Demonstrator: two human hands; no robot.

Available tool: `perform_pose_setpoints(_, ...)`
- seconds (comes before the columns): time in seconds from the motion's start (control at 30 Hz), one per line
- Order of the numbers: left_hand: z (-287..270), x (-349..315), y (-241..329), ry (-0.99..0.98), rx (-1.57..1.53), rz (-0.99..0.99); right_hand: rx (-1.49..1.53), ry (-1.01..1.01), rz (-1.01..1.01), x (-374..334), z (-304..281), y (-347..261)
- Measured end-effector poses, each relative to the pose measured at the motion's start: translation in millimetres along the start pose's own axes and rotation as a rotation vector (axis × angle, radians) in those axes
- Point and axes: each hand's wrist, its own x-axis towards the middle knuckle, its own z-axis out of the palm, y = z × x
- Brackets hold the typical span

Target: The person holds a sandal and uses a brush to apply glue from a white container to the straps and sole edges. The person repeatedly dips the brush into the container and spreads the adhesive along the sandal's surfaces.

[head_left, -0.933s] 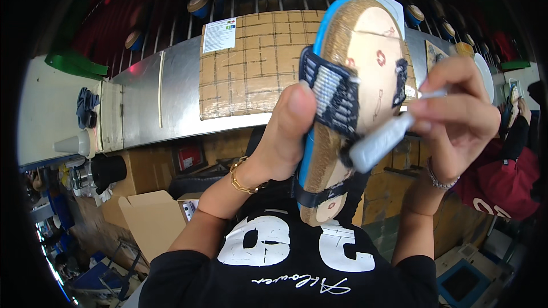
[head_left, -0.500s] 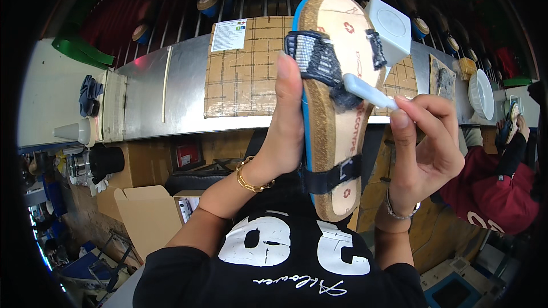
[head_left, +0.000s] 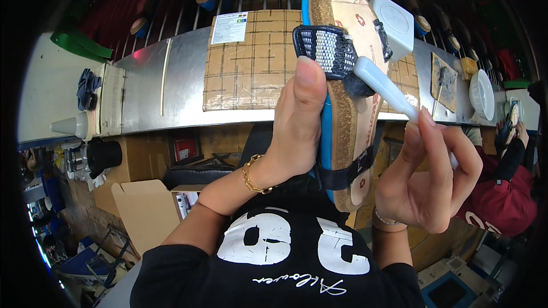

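My left hand (head_left: 298,122) grips a cork-soled sandal (head_left: 361,131) by its edge, thumb against the woven grey-and-black front strap (head_left: 326,51). The sandal stands nearly upright with its pale footbed turned partly to the right; its outsole is blue. A dark buckled strap (head_left: 342,177) crosses its lower end. Between thumb and fingertips, my right hand (head_left: 436,177) pinches the thin end of a pale blue plastic-handled tool (head_left: 385,88). The tool's thick end meets a dark rounded patch beside the front strap; whether that is its head or part of the strap is unclear.
Behind the sandal, a flat cardboard box (head_left: 251,74) lies on the metal bench (head_left: 140,91). A white container (head_left: 393,23) stands behind the sandal's toe. Farther right are a stained board (head_left: 442,82) and a white bowl (head_left: 482,96). A co-worker's red sleeve (head_left: 502,205) shows at right.
The sandal has risen slightly, shifted right and turned, showing more of its side edge. My right hand and the tool have moved right and down, the tool still touching near the front strap.
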Motion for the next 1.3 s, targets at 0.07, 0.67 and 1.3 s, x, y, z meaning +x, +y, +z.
perform_pose_setpoints(0.07, -3, 1, 1, -0.042, 0.056, -0.008, -0.022, 0.008, -0.025, 0, -2, 0)
perform_pose_setpoints(0.67, 0, 2, 12, -0.083, -0.118, -0.109, 0.757, -0.15, -0.06, 38, 32, 70)
perform_pose_setpoints(1.3, -14, 9, 2, -0.165, -0.821, -0.083, 0.672, -0.302, -0.133, 35, 13, 61)
